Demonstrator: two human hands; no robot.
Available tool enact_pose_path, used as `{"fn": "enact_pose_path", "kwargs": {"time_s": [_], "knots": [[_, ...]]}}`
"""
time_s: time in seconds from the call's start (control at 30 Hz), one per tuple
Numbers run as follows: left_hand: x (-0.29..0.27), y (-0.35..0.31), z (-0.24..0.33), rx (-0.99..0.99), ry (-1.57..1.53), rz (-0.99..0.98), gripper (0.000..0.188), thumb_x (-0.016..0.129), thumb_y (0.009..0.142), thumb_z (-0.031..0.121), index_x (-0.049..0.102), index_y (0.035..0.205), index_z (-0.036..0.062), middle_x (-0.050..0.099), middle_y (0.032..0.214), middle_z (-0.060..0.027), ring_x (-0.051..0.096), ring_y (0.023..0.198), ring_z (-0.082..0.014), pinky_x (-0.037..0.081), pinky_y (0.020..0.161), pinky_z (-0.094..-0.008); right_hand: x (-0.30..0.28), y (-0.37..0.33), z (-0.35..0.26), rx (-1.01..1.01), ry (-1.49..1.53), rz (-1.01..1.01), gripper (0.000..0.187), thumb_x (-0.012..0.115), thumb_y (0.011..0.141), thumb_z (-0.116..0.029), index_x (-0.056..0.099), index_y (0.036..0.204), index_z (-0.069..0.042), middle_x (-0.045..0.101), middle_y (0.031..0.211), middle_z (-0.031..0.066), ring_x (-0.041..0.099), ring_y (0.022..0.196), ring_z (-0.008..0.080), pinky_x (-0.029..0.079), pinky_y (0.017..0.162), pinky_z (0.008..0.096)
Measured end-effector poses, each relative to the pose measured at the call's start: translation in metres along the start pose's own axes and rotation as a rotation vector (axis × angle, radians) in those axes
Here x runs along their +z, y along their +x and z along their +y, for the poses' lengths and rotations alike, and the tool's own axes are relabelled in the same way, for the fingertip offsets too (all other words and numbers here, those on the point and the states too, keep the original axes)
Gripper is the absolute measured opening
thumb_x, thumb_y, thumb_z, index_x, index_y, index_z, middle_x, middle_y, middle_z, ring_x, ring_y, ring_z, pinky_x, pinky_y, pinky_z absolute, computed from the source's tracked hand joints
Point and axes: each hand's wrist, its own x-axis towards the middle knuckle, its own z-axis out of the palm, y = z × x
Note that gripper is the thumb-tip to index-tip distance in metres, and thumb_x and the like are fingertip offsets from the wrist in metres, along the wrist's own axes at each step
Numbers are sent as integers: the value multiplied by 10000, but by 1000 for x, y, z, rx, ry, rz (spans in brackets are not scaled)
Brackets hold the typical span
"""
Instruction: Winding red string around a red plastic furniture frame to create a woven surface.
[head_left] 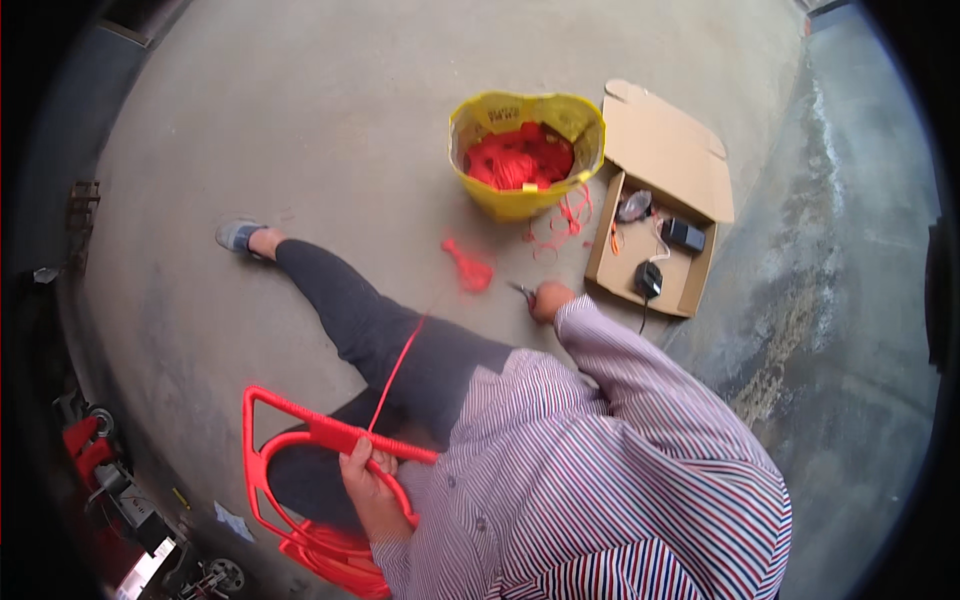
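My left hand (368,482) is closed around a red tubular frame (252,430), which lies across my lap at the lower left. Red cord is wound tightly along its upper bar. A single strand of red cord (398,372) runs taut from this bar over my leg toward a blurred red cord bundle (468,268) near the floor. Farther right, my right hand (550,300) grips small scissors (522,293), their pointed tips toward the bundle. The fingers on the handles are mostly hidden.
Beyond my hands stands a yellow bucket (515,203) holding red cord (515,160). Loose red strands (570,215) lie beside it. An open cardboard box (665,295) on the right holds a black adapter (684,234) and a black device (648,280). Wheeled equipment (130,500) stands lower left.
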Motion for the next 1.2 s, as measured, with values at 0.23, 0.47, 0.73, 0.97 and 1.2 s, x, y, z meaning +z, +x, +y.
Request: {"fn": "enact_pose_path", "kwargs": {"time_s": [0.23,0.47,0.73,0.97,1.2], "knots": [[-7,2,-8,-52,-22,1,118,604,848,121,549,767,54,524,541,-51,496,397,-154,401,344,-281,36,11,14,-132,-175,148,412,538,834,-409,667,914,-26,674,908,151,671,840,312,535,782,415],[-12,2,-7,-45,-61,55,145,660,755,42,601,882,5,634,759,-123,619,571,-209,530,499,-313,15,-1,4,-86,38,-8,493,529,871,-473,678,985,-16,682,1034,167,656,982,292,515,826,385],[15,1,11,45,-233,-220,208,677,732,37,504,845,58,560,1179,-252,656,808,-290,542,577,-299,12,38,-13,-310,698,-302,132,686,731,-174,631,781,-65,614,637,15,552,550,96,425,502,254],[23,5,17,5,-359,-327,165,619,778,-11,522,907,22,531,1258,-296,537,1194,-407,484,963,-441,-118,-63,-115,-652,1049,-373,290,674,873,-343,562,850,-76,556,696,-18,477,580,32,349,496,198],[17,-3,23,26,-334,-246,165,623,753,39,558,904,23,486,1311,-325,471,1258,-437,407,1044,-492,-152,-177,-172,-1151,683,-712,531,498,925,-550,524,862,-23,545,745,40,527,674,135,444,627,278]]}}
